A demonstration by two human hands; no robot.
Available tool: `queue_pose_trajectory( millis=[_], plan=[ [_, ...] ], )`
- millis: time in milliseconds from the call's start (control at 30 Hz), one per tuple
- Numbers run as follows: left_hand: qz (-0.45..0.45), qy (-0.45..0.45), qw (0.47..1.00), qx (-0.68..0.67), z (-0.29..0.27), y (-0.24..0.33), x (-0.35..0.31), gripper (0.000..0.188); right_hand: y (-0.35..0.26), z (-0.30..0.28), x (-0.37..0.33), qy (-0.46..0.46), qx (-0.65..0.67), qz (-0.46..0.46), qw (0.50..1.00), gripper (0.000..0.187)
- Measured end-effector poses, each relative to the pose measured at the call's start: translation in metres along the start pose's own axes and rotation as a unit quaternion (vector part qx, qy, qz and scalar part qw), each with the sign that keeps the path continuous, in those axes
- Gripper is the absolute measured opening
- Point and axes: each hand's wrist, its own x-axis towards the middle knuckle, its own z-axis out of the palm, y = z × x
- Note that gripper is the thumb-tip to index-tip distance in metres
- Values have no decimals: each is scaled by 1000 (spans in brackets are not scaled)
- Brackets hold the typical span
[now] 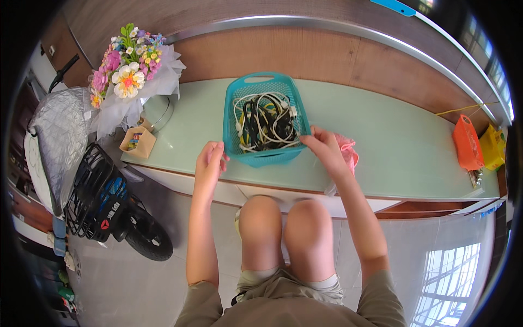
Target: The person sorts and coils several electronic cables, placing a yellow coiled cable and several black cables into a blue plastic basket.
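A teal plastic basket (231, 117) with perforated sides and a cut-out handle stands on the pale green glass top in front of me. Tangled black, white and yellow cables (267, 122) fill it. My right hand (326, 150) grips the basket's rim at its near right corner, thumb and fingers closed there. By the near left corner is my left hand (210, 163), its fingers loosely bent and apart, with nothing seen in them. Just right of the basket, partly behind my right hand, lies a pink cloth-like item (347, 148).
At the left end of the glass-topped cabinet (392, 136) stand a wrapped flower bouquet (131, 73) and a small beige box (138, 143). An orange basket (467, 144) and a yellow container (492, 147) are at the right end. A black scooter (117, 201) stands left.
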Motion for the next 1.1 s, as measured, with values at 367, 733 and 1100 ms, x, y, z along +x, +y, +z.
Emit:
queue_pose_trajectory(
  millis=[367, 733, 1100],
  plan=[
    [-29, -26, 999, 25, 8, 12, 1, 31, -9, -11, 16, -23, -198, 67, 978, 20],
    [-48, -88, 994, -48, -8, -8, 18, 36, -6, -4, 4, 1, -36, 35, 999, 17],
    [-44, -120, 989, -74, -4, -1, -2, 28, -12, 2, -5, 28, 3, 95, 995, 14]
  ],
)
